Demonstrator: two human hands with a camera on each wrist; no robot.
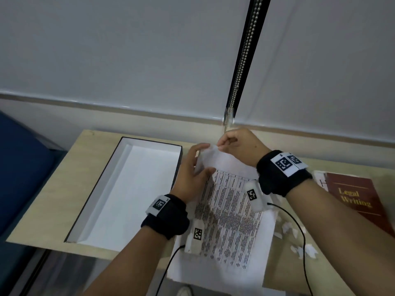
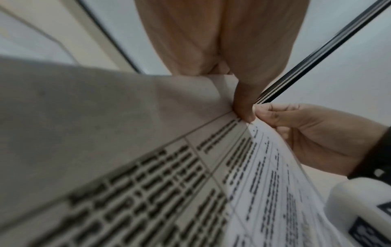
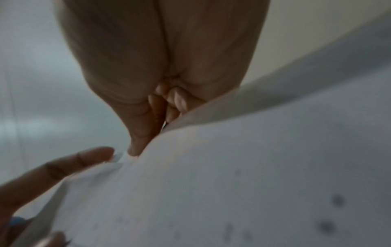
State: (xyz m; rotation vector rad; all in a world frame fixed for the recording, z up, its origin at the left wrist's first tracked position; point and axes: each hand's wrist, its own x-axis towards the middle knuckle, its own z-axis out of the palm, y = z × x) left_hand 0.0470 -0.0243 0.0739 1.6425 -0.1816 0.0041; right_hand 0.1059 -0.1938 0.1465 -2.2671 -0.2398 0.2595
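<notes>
A printed sheet [image 1: 230,201] with a table of text lies on white paper [image 1: 213,272] on the desk, its far end lifted and curled up. My left hand [image 1: 201,165] pinches that raised top edge between thumb and fingers. My right hand [image 1: 222,145] pinches the same edge just to its right, fingers curled. In the left wrist view the left thumb [image 2: 243,107] presses the sheet [image 2: 148,167] right beside the right hand [image 2: 262,113]. The right wrist view shows the right hand [image 3: 137,147] gripping the paper's edge [image 3: 232,175], with left fingers [image 3: 84,158] close by.
An open black box [image 1: 100,189] with a white inside sits on the desk to the left. A red book titled Legal Writing [image 1: 352,195] lies to the right, with small paper scraps [image 1: 299,242] near it. A bead chain [image 1: 237,82] hangs behind the hands.
</notes>
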